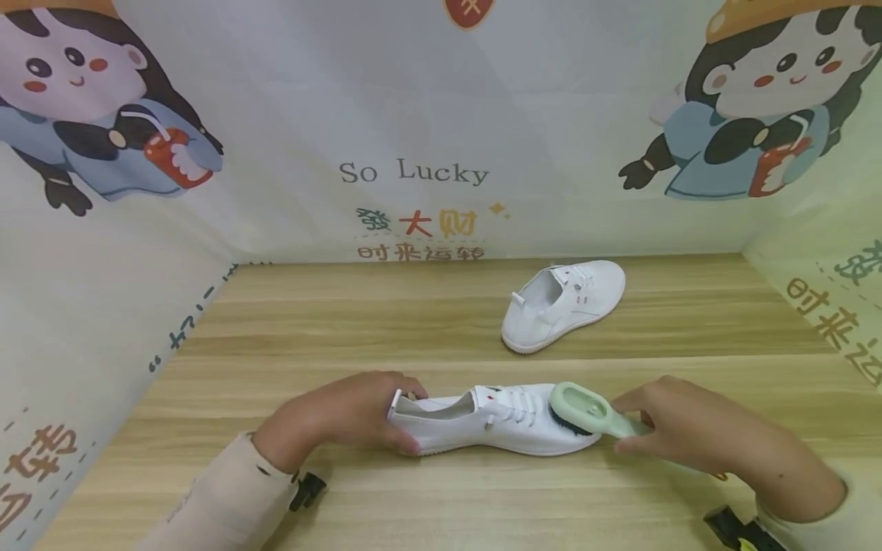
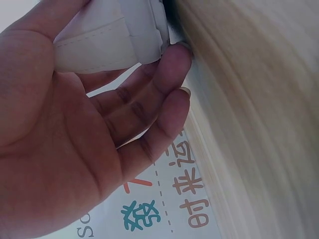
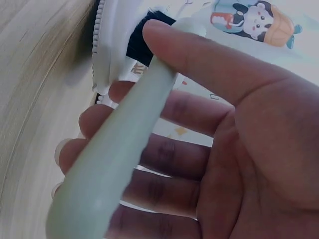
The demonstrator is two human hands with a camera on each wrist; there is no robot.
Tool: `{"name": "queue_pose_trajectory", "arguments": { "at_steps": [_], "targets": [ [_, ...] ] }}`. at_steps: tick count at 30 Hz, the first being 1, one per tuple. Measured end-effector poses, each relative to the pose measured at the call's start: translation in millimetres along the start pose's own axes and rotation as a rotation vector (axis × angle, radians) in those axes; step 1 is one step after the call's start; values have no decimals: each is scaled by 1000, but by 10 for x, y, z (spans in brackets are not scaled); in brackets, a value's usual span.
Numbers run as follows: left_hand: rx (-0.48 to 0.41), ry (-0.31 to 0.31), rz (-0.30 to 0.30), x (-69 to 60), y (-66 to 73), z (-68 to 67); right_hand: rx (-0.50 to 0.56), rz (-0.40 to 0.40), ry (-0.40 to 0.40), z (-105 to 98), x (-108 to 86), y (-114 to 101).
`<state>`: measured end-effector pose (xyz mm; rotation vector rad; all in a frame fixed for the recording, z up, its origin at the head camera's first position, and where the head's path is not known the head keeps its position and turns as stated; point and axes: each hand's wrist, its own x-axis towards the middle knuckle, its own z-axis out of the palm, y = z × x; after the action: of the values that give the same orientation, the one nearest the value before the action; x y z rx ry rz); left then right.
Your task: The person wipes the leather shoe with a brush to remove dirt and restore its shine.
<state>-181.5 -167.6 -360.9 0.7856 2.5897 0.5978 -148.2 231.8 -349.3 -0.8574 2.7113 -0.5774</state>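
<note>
A white lace-up shoe [image 1: 448,428] lies sole down near the front of the table, toe to the right. My left hand [image 1: 365,413] grips its heel between thumb and fingers; in the left wrist view the heel [image 2: 99,42] sits between them, close to the tabletop. With my right hand [image 1: 696,425] I hold a pale green shoe brush [image 1: 586,408] by its handle. Its dark bristles rest against the toe of the shoe. In the right wrist view my thumb lies along the brush handle [image 3: 114,134], with the fingers around its other side.
A second white shoe [image 1: 565,306] stands behind, right of centre, toe pointing to the back right. The wooden tabletop [image 1: 331,321] is bounded by printed cloth walls [image 1: 289,99] at the back and both sides.
</note>
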Motion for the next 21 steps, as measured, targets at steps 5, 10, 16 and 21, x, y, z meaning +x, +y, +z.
{"name": "queue_pose_trajectory", "arguments": {
  "at_steps": [5,10,16,21],
  "targets": [
    [4,-2,-3,-12,-16,26,-54,47,14,32,12,-19],
    [4,4,-7,-12,-20,31,-81,78,29,15,-6,-7],
    [-9,-17,-15,-20,-19,57,-23,56,-50,-56,-74,63],
    [6,-12,-33,-6,-15,40,57,-15,-88,-104,-97,100]
  ]
}}
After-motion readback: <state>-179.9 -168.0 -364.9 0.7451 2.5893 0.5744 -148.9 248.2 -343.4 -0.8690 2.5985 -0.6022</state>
